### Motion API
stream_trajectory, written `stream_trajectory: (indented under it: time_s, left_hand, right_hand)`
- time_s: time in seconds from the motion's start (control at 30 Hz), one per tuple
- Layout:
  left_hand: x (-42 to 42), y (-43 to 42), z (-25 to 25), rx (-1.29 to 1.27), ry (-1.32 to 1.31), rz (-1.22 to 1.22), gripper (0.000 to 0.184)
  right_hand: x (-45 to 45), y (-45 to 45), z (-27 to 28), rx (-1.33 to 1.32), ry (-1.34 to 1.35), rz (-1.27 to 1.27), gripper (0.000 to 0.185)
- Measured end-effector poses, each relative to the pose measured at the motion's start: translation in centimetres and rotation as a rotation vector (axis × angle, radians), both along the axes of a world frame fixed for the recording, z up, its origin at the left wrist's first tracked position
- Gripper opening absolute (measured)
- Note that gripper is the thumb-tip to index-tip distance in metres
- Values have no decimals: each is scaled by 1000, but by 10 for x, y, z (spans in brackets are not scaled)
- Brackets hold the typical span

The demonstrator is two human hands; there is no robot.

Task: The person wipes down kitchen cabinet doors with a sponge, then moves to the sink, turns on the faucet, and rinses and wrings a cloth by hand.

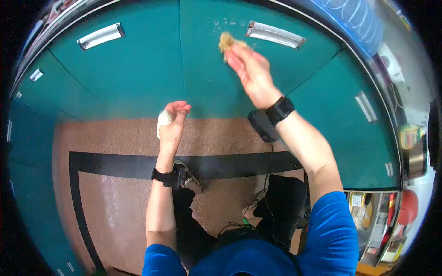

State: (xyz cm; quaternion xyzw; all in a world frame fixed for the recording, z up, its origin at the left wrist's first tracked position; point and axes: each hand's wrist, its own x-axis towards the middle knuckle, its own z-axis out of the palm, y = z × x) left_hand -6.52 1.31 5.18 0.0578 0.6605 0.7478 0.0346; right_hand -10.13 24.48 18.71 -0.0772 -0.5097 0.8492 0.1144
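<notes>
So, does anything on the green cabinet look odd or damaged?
Yes: whitish marks on the green door, beside a silver handle, just above the yellowish pad in the right hand. They break the plain green; residue or scuffing, unclear.

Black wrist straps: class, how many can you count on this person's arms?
2: the left wrist's strap, behind the left hand, and the right wrist's strap, behind the right hand, which holds a yellowish wad.
</notes>
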Motion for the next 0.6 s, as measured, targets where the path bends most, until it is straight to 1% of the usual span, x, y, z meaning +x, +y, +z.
stream_trajectory:
  time_s: [0.03,0.1,0.13,0.17,0.2,0.23,0.3,0.37,0.4,0.47,0.5,0.57,0.6]
  left_hand:
    - [5,-6,2,19,4,7,22]
    - [7,-17,6,-33,-22,33,22]
    - [3,-22,1,-4,0,38,23]
    - [1,-25,-6,22,12,44,24]
    - [2,-29,-14,13,-24,44,24]
    - [-2,-28,-18,37,-28,38,23]
    - [-7,-26,-22,64,-36,40,23]
    - [-7,-27,-20,7,-57,71,22]
    - [-9,-29,-22,-6,-74,87,22]
    - [-13,-29,-26,-128,-106,92,21]
    - [-15,-30,-31,-143,-123,107,21]
    - [-17,-33,-39,-181,-105,91,20]
    - [-17,-33,-43,-190,-117,93,20]
  right_hand:
    - [1,-7,16,3,51,28,29]
    - [1,-21,40,-56,153,10,26]
    - [-3,-26,42,-49,83,-51,25]
    - [0,-29,37,-6,114,-60,23]
    - [-1,-30,19,14,102,-43,23]
    - [-4,-25,-6,34,94,-28,23]
    - [-6,-26,-82,3,-96,-27,24]
    - [-7,-28,-157,24,-229,-8,27]
    - [-9,-30,-193,31,-325,-38,26]
    - [-21,-21,-282,33,-451,-35,23]
    - [-24,-20,-325,22,-467,-17,23]
    - [-28,-20,-401,30,-549,-112,21]
    - [-31,-20,-433,25,-556,-101,21]
